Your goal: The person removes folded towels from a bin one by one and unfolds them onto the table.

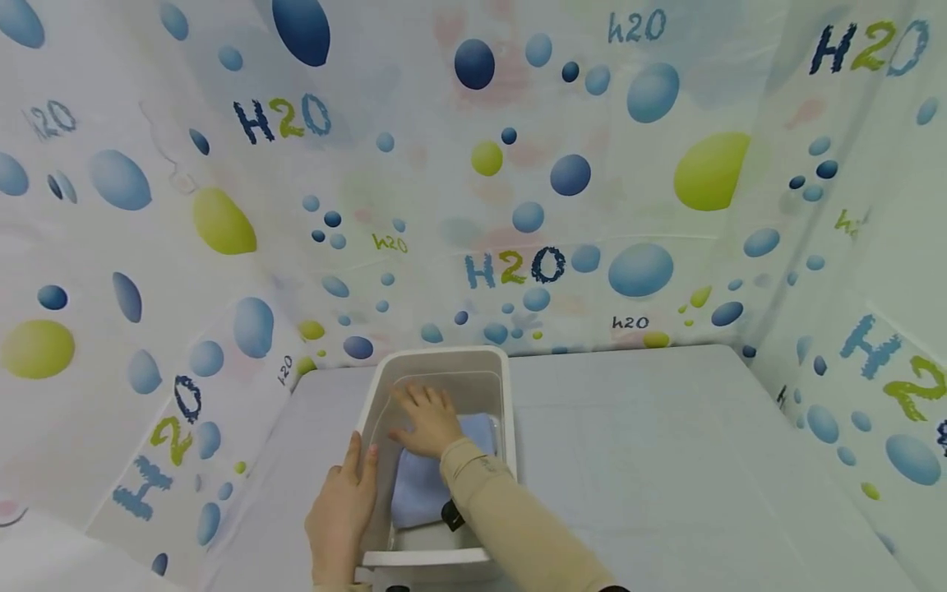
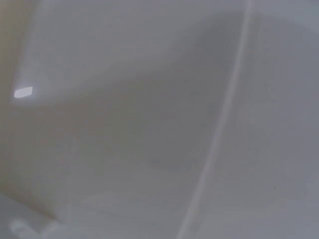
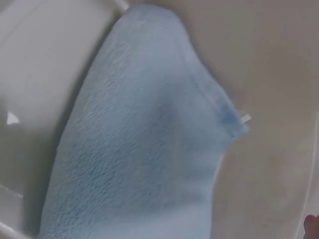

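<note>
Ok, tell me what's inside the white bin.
A blue cloth lies in the white bin, and the right hand is in it too. The cloth and the sleeve hide what is beneath them.

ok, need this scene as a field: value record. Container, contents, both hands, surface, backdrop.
container: white tub, upright
contents: blue cloth, lying on the tub's floor
left hand: holds the tub's left rim
right hand: inside the tub, fingers spread, holding nothing; contact with the wall can't be told
surface: pale tabletop, under the tub
backdrop: white sheeting with blue and green dots, "H2O" lettering
</note>
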The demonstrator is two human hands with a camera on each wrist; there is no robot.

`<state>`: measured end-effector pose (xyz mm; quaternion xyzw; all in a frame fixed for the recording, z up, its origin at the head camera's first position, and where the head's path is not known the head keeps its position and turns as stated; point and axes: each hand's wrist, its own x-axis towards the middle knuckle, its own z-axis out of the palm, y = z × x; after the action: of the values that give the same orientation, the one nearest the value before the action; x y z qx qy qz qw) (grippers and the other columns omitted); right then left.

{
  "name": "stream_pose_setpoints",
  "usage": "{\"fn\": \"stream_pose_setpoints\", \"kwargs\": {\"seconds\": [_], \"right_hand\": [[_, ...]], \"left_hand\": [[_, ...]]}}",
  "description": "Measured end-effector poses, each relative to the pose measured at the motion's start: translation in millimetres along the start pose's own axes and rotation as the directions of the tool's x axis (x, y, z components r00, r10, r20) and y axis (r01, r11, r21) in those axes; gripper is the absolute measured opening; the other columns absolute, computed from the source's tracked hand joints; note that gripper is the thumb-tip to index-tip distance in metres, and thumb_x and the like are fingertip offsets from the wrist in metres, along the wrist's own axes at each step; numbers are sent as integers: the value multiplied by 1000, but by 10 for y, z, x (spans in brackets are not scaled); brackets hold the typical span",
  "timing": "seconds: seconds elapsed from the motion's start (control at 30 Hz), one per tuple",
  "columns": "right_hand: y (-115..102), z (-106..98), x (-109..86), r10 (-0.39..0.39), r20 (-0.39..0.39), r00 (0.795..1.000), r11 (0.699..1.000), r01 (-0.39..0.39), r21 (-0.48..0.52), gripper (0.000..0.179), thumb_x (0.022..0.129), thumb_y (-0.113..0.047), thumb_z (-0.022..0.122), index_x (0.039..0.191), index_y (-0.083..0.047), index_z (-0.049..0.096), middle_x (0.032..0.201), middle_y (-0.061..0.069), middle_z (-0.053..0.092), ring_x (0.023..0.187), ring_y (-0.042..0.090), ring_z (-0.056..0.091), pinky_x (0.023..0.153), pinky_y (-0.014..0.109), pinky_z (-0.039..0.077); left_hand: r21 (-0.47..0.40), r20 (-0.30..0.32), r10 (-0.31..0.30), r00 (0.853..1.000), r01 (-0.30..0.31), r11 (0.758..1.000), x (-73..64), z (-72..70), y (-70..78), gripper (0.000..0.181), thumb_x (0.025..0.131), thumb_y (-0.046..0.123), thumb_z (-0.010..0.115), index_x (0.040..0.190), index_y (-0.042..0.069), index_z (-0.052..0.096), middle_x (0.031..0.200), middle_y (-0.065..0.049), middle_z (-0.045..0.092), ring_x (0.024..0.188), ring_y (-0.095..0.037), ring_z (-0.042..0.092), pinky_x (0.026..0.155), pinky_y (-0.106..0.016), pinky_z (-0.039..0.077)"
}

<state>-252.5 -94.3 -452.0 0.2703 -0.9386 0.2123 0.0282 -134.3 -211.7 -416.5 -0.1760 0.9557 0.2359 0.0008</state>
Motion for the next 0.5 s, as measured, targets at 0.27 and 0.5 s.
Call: {"fn": "stream_pose_setpoints", "kwargs": {"seconds": [0.27, 0.5], "right_hand": [[52, 216, 9, 23, 168, 986, 998, -12, -67, 73, 89, -63, 39, 149, -38, 7, 159, -3, 7, 146, 30, 9, 115, 56, 13], [3, 143, -65, 69, 261, 963, 996, -51, -76, 73, 89, -64, 39, 149, -37, 7, 159, -1, 5, 147, 30, 6, 116, 55, 9]], "left_hand": [[1, -1, 2, 1000, -2, 1000, 2, -18, 6, 77, 92, 66, 11, 148, 14, 22, 117, -33, 55, 82, -47, 61, 53, -52, 48], [3, 11, 4, 1000, -4, 1000, -18, -32, 27, 80, 91, 67, 9, 148, 12, 22, 117, -34, 55, 78, -44, 62, 53, -51, 49]]}}
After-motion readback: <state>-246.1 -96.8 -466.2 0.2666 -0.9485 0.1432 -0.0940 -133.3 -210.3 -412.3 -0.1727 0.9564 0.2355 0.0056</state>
